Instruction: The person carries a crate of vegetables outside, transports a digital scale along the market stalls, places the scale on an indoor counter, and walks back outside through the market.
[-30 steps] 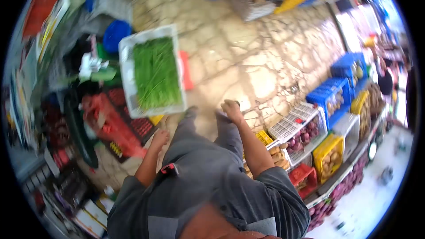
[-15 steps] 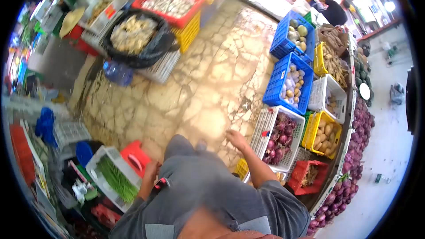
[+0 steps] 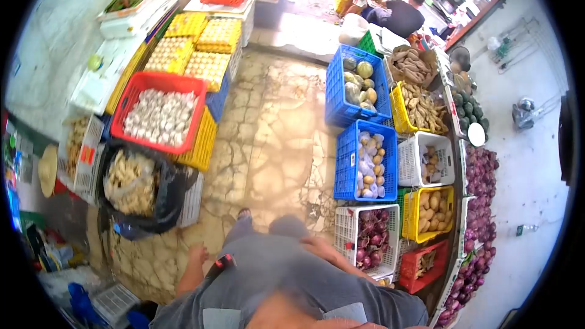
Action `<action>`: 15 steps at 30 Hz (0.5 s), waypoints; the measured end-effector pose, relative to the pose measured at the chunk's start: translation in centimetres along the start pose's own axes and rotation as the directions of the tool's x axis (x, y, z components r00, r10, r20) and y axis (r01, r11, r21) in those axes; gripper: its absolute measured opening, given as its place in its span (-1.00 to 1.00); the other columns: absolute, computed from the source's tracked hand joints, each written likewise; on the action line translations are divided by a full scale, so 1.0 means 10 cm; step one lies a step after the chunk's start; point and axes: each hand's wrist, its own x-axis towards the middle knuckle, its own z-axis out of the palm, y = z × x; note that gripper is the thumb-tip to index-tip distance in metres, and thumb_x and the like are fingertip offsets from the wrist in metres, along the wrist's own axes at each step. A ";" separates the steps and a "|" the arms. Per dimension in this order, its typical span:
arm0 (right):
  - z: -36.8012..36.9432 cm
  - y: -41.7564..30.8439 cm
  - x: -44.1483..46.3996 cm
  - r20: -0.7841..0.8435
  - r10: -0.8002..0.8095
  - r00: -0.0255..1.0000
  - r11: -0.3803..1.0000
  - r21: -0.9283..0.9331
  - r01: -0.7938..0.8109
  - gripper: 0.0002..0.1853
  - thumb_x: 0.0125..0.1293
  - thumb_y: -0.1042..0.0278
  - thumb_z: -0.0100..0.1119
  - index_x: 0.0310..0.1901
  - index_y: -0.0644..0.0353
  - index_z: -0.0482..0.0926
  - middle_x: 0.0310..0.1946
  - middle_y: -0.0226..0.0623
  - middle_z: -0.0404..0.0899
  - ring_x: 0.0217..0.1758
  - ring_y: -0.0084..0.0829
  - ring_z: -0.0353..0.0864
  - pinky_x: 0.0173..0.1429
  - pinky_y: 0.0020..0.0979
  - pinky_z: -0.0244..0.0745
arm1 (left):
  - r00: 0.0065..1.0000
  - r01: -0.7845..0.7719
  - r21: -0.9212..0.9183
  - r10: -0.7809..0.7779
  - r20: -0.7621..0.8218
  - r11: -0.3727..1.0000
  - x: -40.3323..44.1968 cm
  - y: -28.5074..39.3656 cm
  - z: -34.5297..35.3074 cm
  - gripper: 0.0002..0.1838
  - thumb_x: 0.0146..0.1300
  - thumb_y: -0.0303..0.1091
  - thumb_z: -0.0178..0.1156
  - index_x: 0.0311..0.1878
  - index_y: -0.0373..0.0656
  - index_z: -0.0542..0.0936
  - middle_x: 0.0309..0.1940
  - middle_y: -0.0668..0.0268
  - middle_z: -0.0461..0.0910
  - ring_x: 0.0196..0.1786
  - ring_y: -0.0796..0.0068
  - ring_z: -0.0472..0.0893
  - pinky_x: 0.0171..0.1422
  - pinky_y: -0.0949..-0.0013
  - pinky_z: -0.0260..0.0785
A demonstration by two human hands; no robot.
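Note:
My left hand (image 3: 197, 254) hangs at my left side over the stone floor, its fingers small and blurred. At my front, by the thigh of my grey trousers, is my right hand (image 3: 315, 245), its fingers partly hidden by the tilt of the wrist. I see no object in either hand. A white crate of red onions (image 3: 372, 239) stands just right of my right hand. Ahead on the left, a black bag of pale roots (image 3: 131, 184) sits beyond my left hand. A red and black item (image 3: 225, 261) is at my waist.
Red crate of garlic (image 3: 159, 111) and egg trays (image 3: 207, 70) line the left. Blue crates of potatoes (image 3: 367, 167) and melons (image 3: 359, 88) line the right, beside a shelf of onions (image 3: 481, 219). Two people (image 3: 399, 17) are near the doorway. Cracked stone floor (image 3: 268, 140) runs between.
The view has swung from the crate of green stalks to the aisle ahead. The stalks have left view. My right hand has drawn in toward my thigh; my left hand hangs farther out.

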 end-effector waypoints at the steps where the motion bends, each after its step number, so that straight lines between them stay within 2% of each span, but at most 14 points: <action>1: -0.17 -0.01 0.18 0.010 0.030 0.999 0.999 0.016 -0.031 -0.60 0.24 0.22 0.06 0.03 0.31 0.52 0.02 -0.03 0.55 0.09 -0.20 0.53 0.15 -0.30 0.39 | 0.998 -0.034 -0.040 0.036 0.056 0.999 0.24 0.48 0.20 -0.74 0.28 -0.12 0.04 -0.37 -0.11 0.44 -0.65 0.33 0.34 -0.66 0.38 0.36 -0.65 0.31 0.18; 2: -0.37 -0.10 0.36 0.012 0.060 0.998 0.997 0.049 -0.060 -0.60 0.25 0.21 0.05 0.03 0.31 0.52 0.01 -0.03 0.55 0.09 -0.18 0.53 0.16 -0.29 0.38 | 0.987 -0.144 0.119 0.134 0.092 0.982 0.43 1.01 0.47 -0.75 0.28 -0.13 0.04 -0.37 -0.11 0.43 -0.66 0.33 0.33 -0.67 0.37 0.36 -0.65 0.30 0.18; 3: -0.63 -0.20 0.53 0.017 0.094 0.995 0.992 0.080 -0.095 -0.60 0.25 0.21 0.05 0.02 0.31 0.52 0.01 -0.02 0.55 0.10 -0.16 0.52 0.16 -0.29 0.38 | 0.956 -0.294 0.434 0.253 0.151 0.851 0.47 1.56 0.82 -0.78 0.28 -0.15 0.03 -0.32 -0.11 0.45 -0.56 0.30 0.41 -0.62 0.40 0.41 -0.62 0.29 0.23; 4: -0.83 -0.23 0.68 0.027 0.131 0.991 0.985 0.108 -0.133 -0.60 0.25 0.20 0.05 0.02 0.31 0.52 0.00 -0.02 0.55 0.10 -0.15 0.52 0.17 -0.28 0.37 | 0.907 -0.402 0.690 0.367 0.208 0.602 0.40 2.15 1.24 -0.80 0.28 -0.18 0.02 -0.26 -0.11 0.47 -0.46 0.27 0.50 -0.56 0.44 0.47 -0.59 0.28 0.29; 5: -1.00 -0.18 0.90 0.014 0.092 0.996 0.993 0.068 -0.093 -0.60 0.25 0.20 0.04 0.02 0.30 0.52 0.00 -0.01 0.55 0.10 -0.13 0.51 0.16 -0.27 0.37 | 0.894 -0.437 0.443 0.434 0.117 0.782 0.38 2.53 1.63 -0.77 0.30 -0.15 0.00 -0.20 -0.11 0.46 -0.44 0.29 0.51 -0.55 0.45 0.47 -0.57 0.31 0.30; 6: -1.21 -0.07 1.21 0.001 0.047 0.999 0.999 0.022 -0.047 -0.60 0.26 0.19 0.03 0.02 0.30 0.52 0.00 0.00 0.55 0.11 -0.11 0.51 0.16 -0.27 0.37 | 0.883 -0.466 0.147 0.470 0.005 0.873 0.40 2.89 2.03 -0.73 0.33 -0.12 -0.02 -0.15 -0.12 0.44 -0.42 0.32 0.51 -0.54 0.46 0.46 -0.55 0.34 0.31; 8: -1.71 0.11 1.85 -0.005 -0.007 1.000 0.998 -0.056 0.007 -0.60 0.26 0.18 0.02 0.02 0.29 0.53 -0.01 0.02 0.55 0.10 -0.08 0.50 0.15 -0.25 0.37 | 0.871 -0.480 0.106 0.487 -0.055 0.871 0.44 3.50 2.67 -0.72 0.32 -0.12 0.00 -0.09 -0.12 0.42 -0.40 0.33 0.50 -0.49 0.51 0.48 -0.51 0.37 0.34; 9: -1.93 0.13 2.14 0.007 -0.006 1.000 0.998 -0.060 0.007 -0.60 0.26 0.17 0.02 0.02 0.29 0.53 -0.02 0.02 0.55 0.09 -0.06 0.50 0.15 -0.25 0.38 | 0.847 -0.526 0.091 0.530 -0.034 0.846 0.51 3.69 2.93 -0.70 0.32 -0.11 0.01 -0.06 -0.11 0.42 -0.37 0.30 0.50 -0.47 0.49 0.48 -0.48 0.39 0.34; 10: -2.30 0.14 2.49 0.002 -0.025 1.000 0.996 -0.083 0.025 -0.59 0.26 0.17 0.02 0.01 0.28 0.53 -0.02 0.03 0.55 0.09 -0.04 0.50 0.15 -0.24 0.38 | 0.874 -0.480 0.109 0.485 -0.019 0.870 0.57 3.81 3.20 -0.70 0.32 -0.10 0.00 -0.06 -0.10 0.42 -0.37 0.30 0.50 -0.48 0.49 0.47 -0.49 0.40 0.32; 12: -2.98 0.11 3.01 -0.199 0.001 0.980 0.993 -0.113 -0.023 -0.59 0.24 0.18 0.08 0.01 0.31 0.52 -0.03 0.05 0.55 0.06 -0.08 0.53 0.13 -0.25 0.40 | 0.919 -0.389 0.162 0.393 0.007 0.907 0.59 3.92 3.58 -0.71 0.32 -0.10 -0.01 -0.06 -0.09 0.42 -0.36 0.29 0.50 -0.50 0.48 0.45 -0.50 0.43 0.29; 14: -3.77 0.12 3.49 -0.263 0.018 0.965 0.998 0.058 -0.003 -0.59 0.22 0.23 0.15 0.02 0.33 0.51 -0.05 0.04 0.57 0.03 -0.19 0.56 0.09 -0.30 0.43 | 0.964 -0.263 0.172 0.253 0.078 0.949 0.93 3.80 3.74 -0.80 0.32 -0.18 0.02 -0.20 -0.10 0.44 -0.46 0.31 0.48 -0.53 0.47 0.46 -0.56 0.41 0.29; 15: -4.17 0.08 3.70 -0.332 -0.007 0.943 0.999 0.043 0.023 -0.58 0.21 0.25 0.17 0.03 0.35 0.51 -0.08 0.02 0.59 0.00 -0.24 0.58 0.07 -0.33 0.44 | 0.985 -0.175 0.269 0.170 0.039 0.947 0.85 3.87 4.00 -0.81 0.31 -0.19 0.03 -0.21 -0.10 0.45 -0.47 0.29 0.47 -0.52 0.44 0.47 -0.55 0.37 0.30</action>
